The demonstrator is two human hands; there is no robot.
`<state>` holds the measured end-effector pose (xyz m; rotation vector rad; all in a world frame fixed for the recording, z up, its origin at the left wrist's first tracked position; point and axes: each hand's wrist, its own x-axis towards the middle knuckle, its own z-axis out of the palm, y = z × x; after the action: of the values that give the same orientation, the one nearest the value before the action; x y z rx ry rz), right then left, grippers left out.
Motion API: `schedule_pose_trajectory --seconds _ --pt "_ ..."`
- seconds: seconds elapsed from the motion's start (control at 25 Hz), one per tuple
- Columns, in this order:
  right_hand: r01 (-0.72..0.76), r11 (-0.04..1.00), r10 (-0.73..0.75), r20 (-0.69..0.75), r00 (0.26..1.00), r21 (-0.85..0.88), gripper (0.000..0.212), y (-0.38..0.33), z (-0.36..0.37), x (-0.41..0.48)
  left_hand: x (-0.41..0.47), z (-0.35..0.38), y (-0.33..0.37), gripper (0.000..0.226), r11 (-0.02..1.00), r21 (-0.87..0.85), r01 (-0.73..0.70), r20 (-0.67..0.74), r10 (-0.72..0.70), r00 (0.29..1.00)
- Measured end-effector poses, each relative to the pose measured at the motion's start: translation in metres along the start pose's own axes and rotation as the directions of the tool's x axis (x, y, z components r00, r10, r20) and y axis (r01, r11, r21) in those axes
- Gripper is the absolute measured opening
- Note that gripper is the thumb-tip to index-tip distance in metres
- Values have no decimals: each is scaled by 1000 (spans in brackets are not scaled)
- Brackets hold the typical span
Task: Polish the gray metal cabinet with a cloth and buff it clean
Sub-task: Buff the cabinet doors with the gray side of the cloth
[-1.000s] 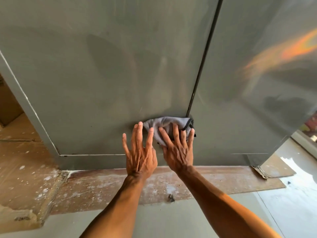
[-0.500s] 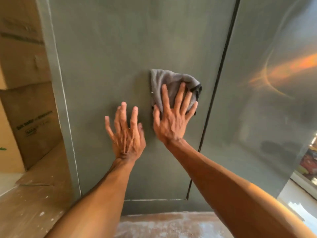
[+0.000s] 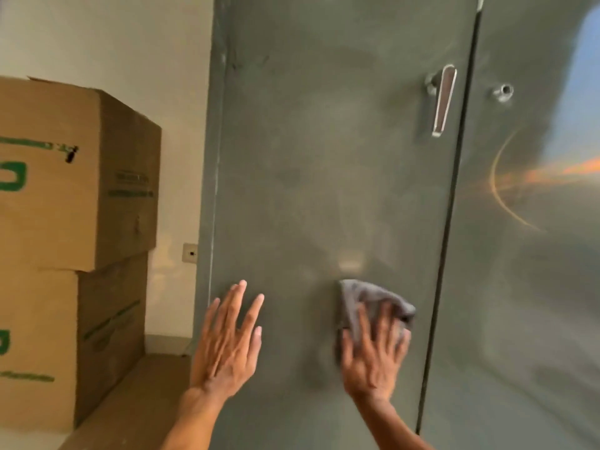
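R hand [image 3: 373, 362], fingers straight, presses cloth [image 3: 365, 295] on cabinet [image 3: 324, 157] nr door seam [image 3: 452, 222]; L hand [image 3: 227, 345] flat by left edge; boxes [image 3: 65, 196] beyond.

Dull gray-green cabinet [image 3: 324, 190], gray cloth [image 3: 367, 303], brown cardboard boxes [image 3: 74, 177] with green print, silver handle [image 3: 443, 99]

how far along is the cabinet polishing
Done: hard to say; the right door already reflects light glossily. In hand: the right hand presses the gray cloth flat on the left door, left hand braced beside it. Left: hazy smears above the cloth, around the handle.
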<state>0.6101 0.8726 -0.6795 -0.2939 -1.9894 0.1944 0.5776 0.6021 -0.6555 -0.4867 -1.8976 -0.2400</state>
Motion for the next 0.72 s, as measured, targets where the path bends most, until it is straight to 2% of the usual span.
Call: schedule_pose_trajectory --seconds 0.08,0.16,0.2,0.24,0.32,0.36,0.44,0.52,0.56,0.6,0.64,0.68,0.72 --pt "-342 928 354 -68 933 146 68 -5 -12 45 11 -1 0 55 994 4 112 1 -112 994" --pt "-489 822 526 -59 848 292 68 -35 -30 100 15 5 5 53 989 -14 144 -12 -144 989" --pt "-480 821 520 -58 852 308 66 -55 -37 122 14 9 5 53 989 -30 142 -27 -143 989" --pt "-422 861 457 -68 887 283 64 -74 -41 134 11 12 5 53 990 -43 138 -42 -140 989" --pt "-180 965 203 -111 973 189 64 -116 -40 137 4 18 -2 53 988 -46 144 -68 -147 987" --pt "-32 992 48 -131 990 124 65 -133 -36 128 3 20 -6 54 987 -38 158 -88 -161 983" --pt "301 954 -301 -81 950 -10 63 -150 -21 89 1 22 -13 55 983 -19 185 -134 -185 974" --pt "550 828 -552 11 834 -113 62 -125 -7 49 1 24 -8 54 983 -27 182 -159 -184 970" --pt "590 797 -594 13 805 -132 62 -104 -4 39 2 24 -4 53 983 -36 180 -163 -183 969" --pt "555 822 -561 -11 828 -127 64 -87 -4 36 5 23 0 52 981 -50 185 -162 -191 968" --pt "444 889 -451 -47 892 -109 66 -77 -5 41 10 21 2 52 978 -70 197 -162 -207 965" --pt "275 960 -279 -89 956 -58 67 -76 -7 50 17 17 4 51 971 -95 220 -161 -233 959" --pt "98 995 -95 -125 988 24 68 -88 -11 63 25 12 3 50 961 -119 250 -160 -267 950"
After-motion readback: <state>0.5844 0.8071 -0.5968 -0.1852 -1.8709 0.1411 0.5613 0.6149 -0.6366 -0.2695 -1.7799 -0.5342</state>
